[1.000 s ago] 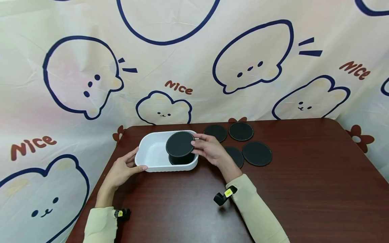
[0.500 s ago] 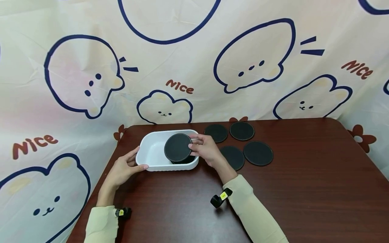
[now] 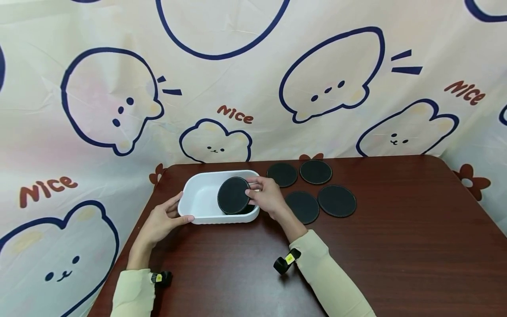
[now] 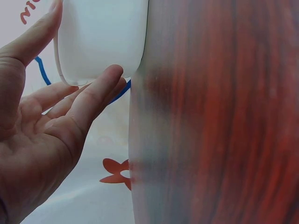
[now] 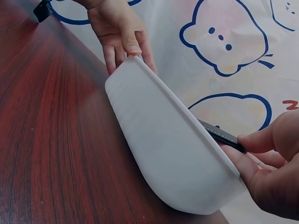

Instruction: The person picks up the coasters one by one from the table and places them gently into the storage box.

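Observation:
A round black coaster (image 3: 233, 195) with a stitched edge is pinched at its right side by my right hand (image 3: 266, 197). It is held tilted over the right half of a white tray (image 3: 200, 193), inside the rim. Dark material below it, partly hidden, looks like another coaster in the tray. In the right wrist view the thumb lies on top of the coaster (image 5: 222, 135), with fingers beneath. My left hand (image 3: 161, 219) grips the tray's left end, thumb at the near corner and fingers at the end wall, as the left wrist view also shows on the tray (image 4: 103, 39).
Several more black coasters lie flat right of the tray, including a near one (image 3: 336, 201) and a far one (image 3: 315, 171). The right forearm passes close to another coaster (image 3: 303, 207). The brown table (image 3: 396, 246) ends at a printed cloth backdrop (image 3: 261, 88).
The right hand has brought the coaster lower into the tray, moving slightly left and toward me. Its forearm shifted a little left. The left hand and the tray stayed in place.

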### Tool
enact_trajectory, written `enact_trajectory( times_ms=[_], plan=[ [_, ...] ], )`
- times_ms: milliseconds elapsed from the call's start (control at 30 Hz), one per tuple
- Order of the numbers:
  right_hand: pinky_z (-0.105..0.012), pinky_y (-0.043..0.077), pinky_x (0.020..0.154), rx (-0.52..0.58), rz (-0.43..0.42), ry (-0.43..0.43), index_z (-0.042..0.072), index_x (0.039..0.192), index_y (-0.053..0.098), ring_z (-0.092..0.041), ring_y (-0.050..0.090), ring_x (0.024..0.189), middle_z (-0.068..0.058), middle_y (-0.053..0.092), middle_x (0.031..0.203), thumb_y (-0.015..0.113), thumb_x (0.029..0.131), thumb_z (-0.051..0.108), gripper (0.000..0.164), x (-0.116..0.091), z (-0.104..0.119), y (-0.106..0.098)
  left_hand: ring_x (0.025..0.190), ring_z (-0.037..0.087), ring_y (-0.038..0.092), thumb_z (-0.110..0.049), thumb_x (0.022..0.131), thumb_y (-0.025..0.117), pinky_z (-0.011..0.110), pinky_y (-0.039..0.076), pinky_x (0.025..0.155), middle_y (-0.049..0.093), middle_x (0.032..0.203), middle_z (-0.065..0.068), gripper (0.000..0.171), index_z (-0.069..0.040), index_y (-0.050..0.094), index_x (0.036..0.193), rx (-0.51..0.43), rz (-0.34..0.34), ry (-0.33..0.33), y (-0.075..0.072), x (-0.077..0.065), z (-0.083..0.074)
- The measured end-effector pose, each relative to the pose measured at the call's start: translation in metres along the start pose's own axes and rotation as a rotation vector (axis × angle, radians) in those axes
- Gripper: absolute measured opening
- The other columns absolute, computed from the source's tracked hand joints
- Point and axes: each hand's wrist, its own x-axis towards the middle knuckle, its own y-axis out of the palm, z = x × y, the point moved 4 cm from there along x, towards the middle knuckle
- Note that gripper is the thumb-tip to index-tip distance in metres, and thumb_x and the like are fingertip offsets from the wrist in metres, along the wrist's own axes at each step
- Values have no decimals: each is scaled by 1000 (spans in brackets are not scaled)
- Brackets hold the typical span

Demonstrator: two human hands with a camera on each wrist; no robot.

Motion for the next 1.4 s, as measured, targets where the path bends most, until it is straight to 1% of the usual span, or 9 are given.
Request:
enact_trajectory(
  times_ms=[133, 267, 400, 533, 667, 800, 900, 1067, 1400],
  plan=[
    [-35, 68, 85, -57, -17, -23, 4, 141, 69, -23, 78, 101, -20, 74, 127, 69, 102, 2, 38, -2, 2, 2, 140, 44, 62, -39, 92, 87, 51, 53, 109, 48, 163, 27, 104, -10, 26, 171, -5, 2, -2, 0, 0, 0],
    [-36, 68, 84, -169, -25, -47, 6, 142, 69, -24, 79, 97, -19, 75, 126, 70, 102, 5, 40, -5, 7, 3, 139, 44, 62, -36, 92, 87, 52, 54, 109, 48, 163, 27, 102, -10, 27, 171, -9, 2, 4, 0, 1, 1],
    [-43, 66, 95, -346, -30, -90, 6, 145, 66, -30, 77, 113, -16, 74, 132, 70, 103, 10, 42, -10, 13, 5, 139, 45, 62, -37, 91, 88, 50, 55, 108, 48, 163, 27, 103, -9, 28, 171, -10, -2, 17, 1, 0, 0],
    [-50, 60, 108, -512, -36, -165, 5, 149, 63, -34, 69, 132, -17, 70, 144, 68, 105, 14, 45, -15, 22, 3, 139, 45, 62, -34, 92, 88, 49, 57, 107, 48, 163, 28, 102, -8, 28, 170, -11, -4, 25, 1, 1, 0],
    [-51, 58, 110, -577, -9, -199, 6, 151, 61, -35, 67, 136, -16, 67, 148, 68, 106, 17, 46, -20, 30, -1, 138, 45, 63, -34, 92, 88, 49, 56, 107, 48, 163, 28, 102, -8, 28, 170, -12, -5, 22, 1, 0, 0],
    [-48, 60, 108, -535, 28, -194, 8, 149, 63, -30, 68, 135, -13, 69, 147, 70, 105, 19, 46, -21, 30, -8, 138, 45, 63, -35, 91, 88, 50, 56, 107, 49, 162, 28, 103, -8, 28, 170, -14, -4, 19, 1, 0, 0],
    [-46, 61, 106, -460, 56, -192, 7, 147, 65, -29, 70, 133, -13, 70, 144, 71, 105, 19, 44, -20, 29, -14, 139, 46, 62, -35, 91, 88, 51, 55, 107, 49, 162, 28, 102, -8, 28, 170, -13, -3, 21, 1, 1, 0],
    [-47, 60, 108, -335, 123, -192, 4, 148, 63, -30, 71, 131, -18, 70, 143, 68, 106, 17, 44, -19, 26, -27, 139, 46, 62, -35, 92, 88, 52, 55, 107, 49, 162, 28, 102, -8, 28, 170, -13, -1, 20, 1, 0, 0],
    [-52, 56, 111, -95, 205, -92, 1, 151, 58, -36, 67, 134, -29, 61, 148, 68, 107, 17, 47, -16, 16, -56, 138, 47, 63, -36, 92, 88, 51, 56, 106, 50, 161, 29, 102, -8, 28, 170, -5, -2, 27, 2, 1, 0]
  ],
)
